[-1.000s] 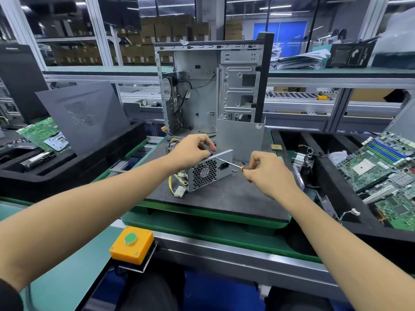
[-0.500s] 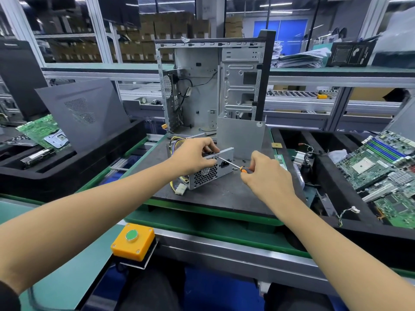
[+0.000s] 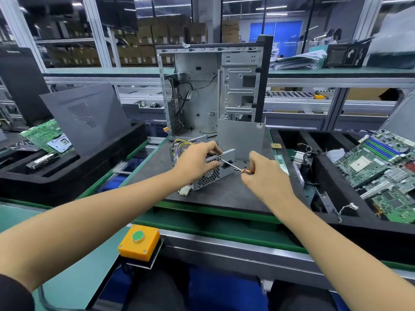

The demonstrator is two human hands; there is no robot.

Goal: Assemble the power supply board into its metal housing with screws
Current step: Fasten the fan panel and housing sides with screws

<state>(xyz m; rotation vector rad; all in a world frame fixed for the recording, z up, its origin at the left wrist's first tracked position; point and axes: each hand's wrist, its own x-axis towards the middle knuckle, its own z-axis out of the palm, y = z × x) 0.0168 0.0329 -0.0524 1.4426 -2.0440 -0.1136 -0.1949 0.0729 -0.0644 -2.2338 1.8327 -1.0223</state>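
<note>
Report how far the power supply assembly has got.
Done: the power supply looks boxed in its housing on the mat.
In hand: the left hand steadies it while the right hand holds a screwdriver, tip at the vented face.
Left: loose screws on the mat still to go in; how many are fitted cannot be seen.

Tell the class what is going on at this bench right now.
A person is screwing a power supply together on a dark mat. The left hand grips the supply's top edge to steady it. The right hand holds a small screwdriver, its tip set against the vented face near the top. A few loose screws lie on the mat beside it. An open computer case stands behind.
</note>
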